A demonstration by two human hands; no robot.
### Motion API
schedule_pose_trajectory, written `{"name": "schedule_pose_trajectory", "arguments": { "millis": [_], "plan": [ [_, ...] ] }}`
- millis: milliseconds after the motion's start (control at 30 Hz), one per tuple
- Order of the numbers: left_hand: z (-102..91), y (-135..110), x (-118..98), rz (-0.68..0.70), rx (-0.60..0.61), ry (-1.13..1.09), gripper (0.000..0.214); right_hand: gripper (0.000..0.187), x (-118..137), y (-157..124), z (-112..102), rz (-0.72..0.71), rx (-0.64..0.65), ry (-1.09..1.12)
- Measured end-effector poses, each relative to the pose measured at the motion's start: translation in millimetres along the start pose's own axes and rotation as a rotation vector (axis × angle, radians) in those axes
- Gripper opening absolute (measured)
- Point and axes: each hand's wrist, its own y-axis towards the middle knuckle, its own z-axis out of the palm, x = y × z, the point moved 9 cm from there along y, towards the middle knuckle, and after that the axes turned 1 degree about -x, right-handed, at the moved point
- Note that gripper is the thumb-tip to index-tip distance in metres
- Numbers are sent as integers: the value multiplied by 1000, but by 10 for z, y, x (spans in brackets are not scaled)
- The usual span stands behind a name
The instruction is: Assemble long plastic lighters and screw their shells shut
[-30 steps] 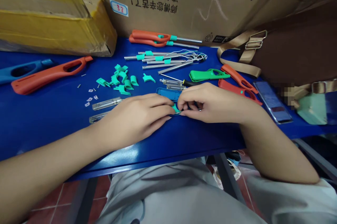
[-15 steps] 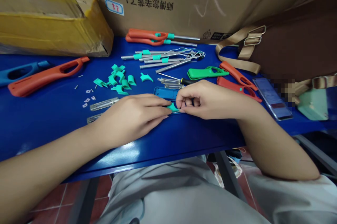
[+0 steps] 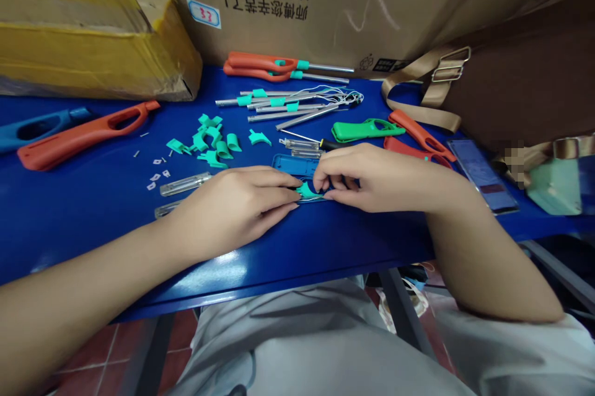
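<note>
My left hand [image 3: 242, 204] lies with its fingers closed together. Its fingertips hold the edge of a teal trigger piece [image 3: 305, 189], which sits at a blue lighter half-shell mostly covered by my hands. A thin white wire [image 3: 311, 199] runs along the near side of that piece toward my right hand [image 3: 362, 178]. The right thumb and index finger are pinched together at the piece's right end; what lies between them is too small to make out. Just beyond the fingers rests another blue shell half [image 3: 294, 164], hollow side up.
Loose teal triggers [image 3: 209, 136], clear fuel tanks [image 3: 183, 184] and metal tubes with wires [image 3: 288, 105] lie around. A screwdriver [image 3: 328, 144], a green handle [image 3: 367, 129] and a phone [image 3: 483, 176] are to the right. Cardboard boxes [image 3: 279, 30] stand behind.
My right fingertips have shifted slightly to the right, and more of the teal trigger and white wire shows. My left hand stays in place on the piece.
</note>
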Motion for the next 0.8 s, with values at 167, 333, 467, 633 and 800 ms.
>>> {"name": "schedule_pose_trajectory", "arguments": {
  "millis": [167, 333, 467, 633, 800],
  "plan": [
    [18, -12, 11, 8, 23, 22, 24, 21, -26, 20, 32, -16, 11, -16],
    [27, -17, 22, 3, 34, 41, 27, 18, -34, 42, 21, -28, -4, 29],
    [26, -23, 27, -1, 33, 62, 28, 17, -60, 35, -2, -5, 2, 72],
    [35, -24, 29, -8, 42, 80, 28, 11, -119, 50, 11, 57, -3, 80],
    [4, 12, 33, -57, 17, -11, 24, 10, -150, 58, 50, 89, 28, 128]
  ]
}}
